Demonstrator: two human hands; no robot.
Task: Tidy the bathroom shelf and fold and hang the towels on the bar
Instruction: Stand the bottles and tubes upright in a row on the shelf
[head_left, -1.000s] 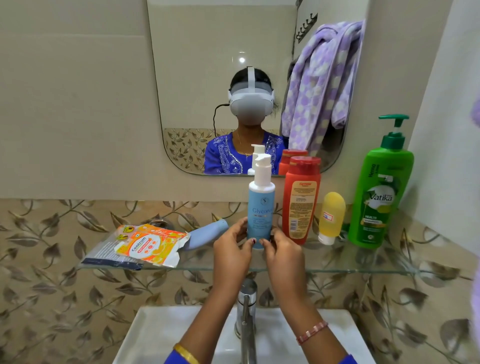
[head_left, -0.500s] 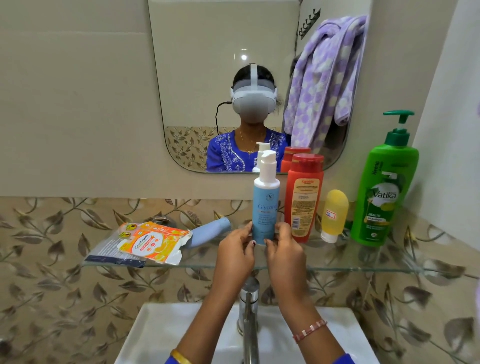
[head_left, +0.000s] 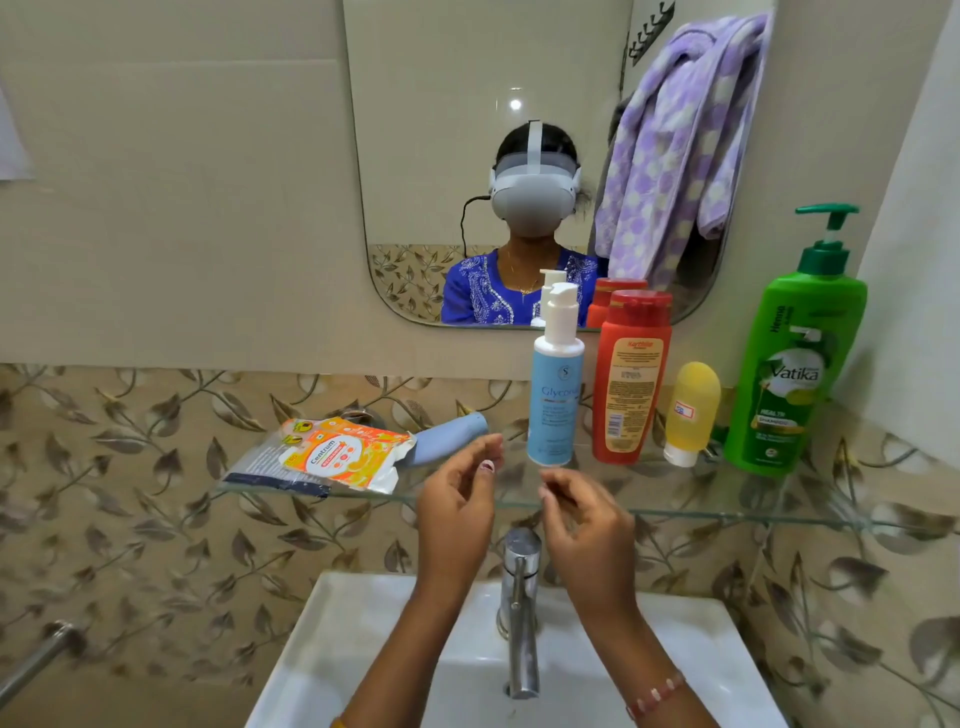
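Now that both hands (left hand (head_left: 457, 499), right hand (head_left: 582, 514), fingers loosely curled, holding nothing) have let go, the blue bottle (head_left: 555, 395) stands upright on the shelf (head_left: 727, 499), so that one's sorted.

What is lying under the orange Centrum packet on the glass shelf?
A dark blue-and-grey packet lies under the Centrum packet, on the glass shelf. Only its left and front edges show; the rest is covered.
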